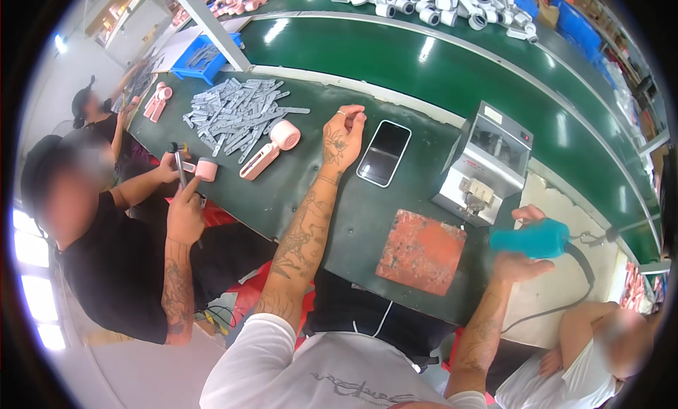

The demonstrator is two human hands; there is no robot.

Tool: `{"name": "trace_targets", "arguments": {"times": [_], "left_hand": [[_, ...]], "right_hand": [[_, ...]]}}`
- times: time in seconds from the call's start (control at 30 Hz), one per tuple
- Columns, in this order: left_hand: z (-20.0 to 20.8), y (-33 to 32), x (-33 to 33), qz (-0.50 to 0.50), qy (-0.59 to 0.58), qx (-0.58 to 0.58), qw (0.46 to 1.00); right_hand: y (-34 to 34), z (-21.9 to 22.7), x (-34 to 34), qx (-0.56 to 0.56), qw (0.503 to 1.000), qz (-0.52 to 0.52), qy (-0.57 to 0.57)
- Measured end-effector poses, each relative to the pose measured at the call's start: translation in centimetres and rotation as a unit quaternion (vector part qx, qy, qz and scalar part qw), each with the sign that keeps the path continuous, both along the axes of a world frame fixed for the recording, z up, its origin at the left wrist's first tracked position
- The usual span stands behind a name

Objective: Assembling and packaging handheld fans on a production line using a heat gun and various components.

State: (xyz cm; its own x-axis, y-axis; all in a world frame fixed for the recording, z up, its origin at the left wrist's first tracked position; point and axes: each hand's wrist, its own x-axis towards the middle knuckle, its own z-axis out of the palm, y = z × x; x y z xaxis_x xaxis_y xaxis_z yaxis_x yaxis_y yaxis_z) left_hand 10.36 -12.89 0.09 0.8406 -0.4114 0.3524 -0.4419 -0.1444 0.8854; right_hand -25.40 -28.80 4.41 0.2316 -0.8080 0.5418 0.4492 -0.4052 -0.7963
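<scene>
Green surface (361,243) beneath left grip (344,137). Grey machine (458,191) beyond right grip (514,265); grey strip pile (236,114) left of left grip. Reddish square plate (421,252) left of right grip, which clasps teal tool (533,239). Phone (384,153) just right of left grip, which curls; cannot tell if holding anything.

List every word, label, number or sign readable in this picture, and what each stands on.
Wearer's shirt: dark slanted script on the front, not copied here.
White sticker on the grey machine: too small to read.
Teal tool in the right hand: no lettering visible.
</scene>
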Motion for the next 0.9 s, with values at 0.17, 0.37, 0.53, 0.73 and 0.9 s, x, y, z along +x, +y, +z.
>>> {"name": "trace_targets", "arguments": {"times": [0.17, 0.37, 0.53, 0.73, 0.9], "left_hand": [[0.7, -0.2, -0.5, -0.047, -0.005, 0.073, 0.996], [0.6, -0.5, -0.4, -0.018, -0.035, 0.096, 0.995], [0.6, -0.3, -0.5, -0.009, -0.051, 0.128, 0.990], [1.0, -0.8, -0.9, -0.043, -0.070, 0.154, 0.985], [0.9, 0.1, -0.7, -0.036, -0.079, 0.156, 0.984]], "right_hand": [[-1.2, -0.6, 0.4, 0.008, 0.997, -0.033, 0.068], [-3.7, -3.5, 0.0, 0.126, 0.988, -0.040, 0.084], [-3.5, -3.8, 1.6, 0.238, 0.958, -0.107, 0.115], [-4.9, -6.2, 1.4, 0.141, 0.969, -0.101, 0.176], [-3.4, -5.2, 2.2, 0.236, 0.962, -0.071, 0.115]]}}
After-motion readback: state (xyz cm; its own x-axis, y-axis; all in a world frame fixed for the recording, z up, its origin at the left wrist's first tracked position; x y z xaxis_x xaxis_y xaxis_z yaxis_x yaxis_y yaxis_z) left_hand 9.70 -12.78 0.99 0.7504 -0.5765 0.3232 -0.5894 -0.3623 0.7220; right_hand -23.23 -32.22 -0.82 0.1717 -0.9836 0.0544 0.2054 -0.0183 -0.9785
